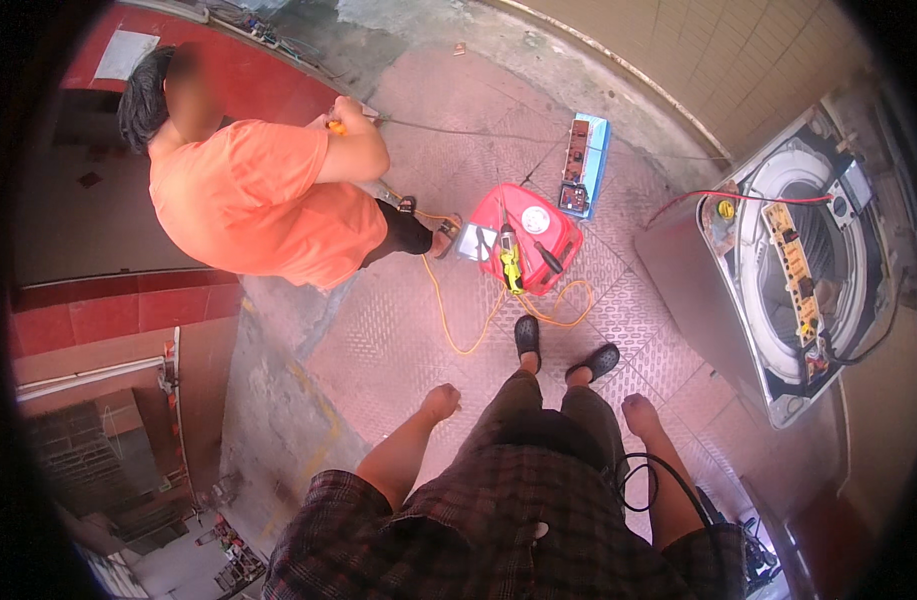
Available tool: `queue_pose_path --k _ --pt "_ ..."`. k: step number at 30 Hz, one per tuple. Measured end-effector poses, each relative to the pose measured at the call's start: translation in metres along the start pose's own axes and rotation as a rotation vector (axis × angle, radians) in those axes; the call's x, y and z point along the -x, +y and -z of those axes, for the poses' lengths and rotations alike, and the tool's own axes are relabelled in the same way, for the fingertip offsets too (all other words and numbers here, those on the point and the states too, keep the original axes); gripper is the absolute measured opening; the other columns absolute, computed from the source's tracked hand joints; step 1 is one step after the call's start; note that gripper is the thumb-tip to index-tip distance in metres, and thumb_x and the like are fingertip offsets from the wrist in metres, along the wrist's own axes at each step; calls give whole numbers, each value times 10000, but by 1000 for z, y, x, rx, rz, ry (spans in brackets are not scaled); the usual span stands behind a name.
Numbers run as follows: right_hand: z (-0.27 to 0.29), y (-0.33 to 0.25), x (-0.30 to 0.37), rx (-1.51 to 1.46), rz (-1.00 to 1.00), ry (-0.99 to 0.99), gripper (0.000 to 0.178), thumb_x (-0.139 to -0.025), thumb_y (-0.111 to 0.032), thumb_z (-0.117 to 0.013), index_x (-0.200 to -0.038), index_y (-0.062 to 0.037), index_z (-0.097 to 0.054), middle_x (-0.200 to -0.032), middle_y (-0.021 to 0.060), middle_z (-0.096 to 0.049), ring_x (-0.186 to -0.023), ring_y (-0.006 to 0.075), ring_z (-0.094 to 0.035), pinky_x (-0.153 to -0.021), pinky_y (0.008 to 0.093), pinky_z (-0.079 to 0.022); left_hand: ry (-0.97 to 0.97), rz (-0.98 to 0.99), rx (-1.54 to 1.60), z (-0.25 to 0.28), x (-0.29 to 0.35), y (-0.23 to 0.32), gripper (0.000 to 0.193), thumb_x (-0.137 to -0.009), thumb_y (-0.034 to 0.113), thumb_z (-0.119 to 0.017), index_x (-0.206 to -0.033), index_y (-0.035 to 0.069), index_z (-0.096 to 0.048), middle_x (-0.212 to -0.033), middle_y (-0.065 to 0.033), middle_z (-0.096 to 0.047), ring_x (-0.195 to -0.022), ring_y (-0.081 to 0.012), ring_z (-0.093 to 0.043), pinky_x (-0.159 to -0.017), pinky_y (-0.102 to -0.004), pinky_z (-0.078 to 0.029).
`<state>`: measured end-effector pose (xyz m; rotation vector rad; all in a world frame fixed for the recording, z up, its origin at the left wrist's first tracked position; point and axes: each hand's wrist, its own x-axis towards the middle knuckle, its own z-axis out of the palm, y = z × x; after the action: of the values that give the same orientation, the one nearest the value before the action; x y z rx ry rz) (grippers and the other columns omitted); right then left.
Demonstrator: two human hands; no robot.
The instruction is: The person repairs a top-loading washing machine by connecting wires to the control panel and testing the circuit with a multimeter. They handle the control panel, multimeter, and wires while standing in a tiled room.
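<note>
My left hand (441, 402) hangs beside my left leg, fingers curled in, with nothing seen in it. On the other side, my right hand (639, 414) hangs by my right thigh, loosely closed and apart from everything. Ahead of my feet stands a red plastic stool or box (568, 244). On it lie a yellow-green soldering iron or similar corded tool (511, 272), a dark-handled screwdriver (548, 258) and a white round piece (535, 220). To the right is an opened top-loading washing machine (690, 285), with a circuit board (794, 268) across its tub.
A person in an orange shirt (253, 200) stands at left, one hand near a yellow object. Beyond the red box, a blue tray (597, 160) holds brown circuit boards. An orange cord (448, 325) loops over the tiles. A red wire (768, 199) crosses the washer; a black cable (668, 466) hangs by my right arm.
</note>
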<state>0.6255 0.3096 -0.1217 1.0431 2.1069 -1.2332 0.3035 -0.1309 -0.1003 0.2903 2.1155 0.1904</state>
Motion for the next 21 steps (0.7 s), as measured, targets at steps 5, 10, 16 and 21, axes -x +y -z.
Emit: queue_pose_path --k 5,10,16,21 --pt "6 -10 -13 32 -19 12 366 -936 -286 -559 -1077 18 -706 -1106 278 -689 -1072 441 -644 -957 490 -512 -38 -71 58 2 -2 8 349 -908 241 -536 -1072 -10 -715 -883 -144 -773 -913 -270 -745 -839 -380 -566" --pt "5 -7 -20 6 17 -13 368 -924 -281 -569 -1091 14 -713 -1119 281 -687 -1079 436 -645 -963 480 -516 -81 -23 58 3 2 9 342 -904 235 -542 -1071 -1 -725 -942 -153 -760 -954 -304 -726 -868 -403 -556" --pt "6 -14 -17 -1 24 -5 365 -927 -273 -557 -1066 25 -716 -1115 276 -691 -1068 433 -652 -955 485 -520 -36 17 -16 1 0 -5 307 -873 209 -624 -1090 19 -732 -1035 -186 -746 -973 -325 -714 -873 -430 -551" --pt "-12 35 -31 677 595 54 209 -790 -253 -641 -689 -84 -711 -733 165 -675 -768 340 -652 -731 492 -526 -133 -101 -6 -7 -22 -19 310 -810 209 -742 -1073 44 -747 -1146 -167 -716 -1112 -355 -635 -994 -460 -500"
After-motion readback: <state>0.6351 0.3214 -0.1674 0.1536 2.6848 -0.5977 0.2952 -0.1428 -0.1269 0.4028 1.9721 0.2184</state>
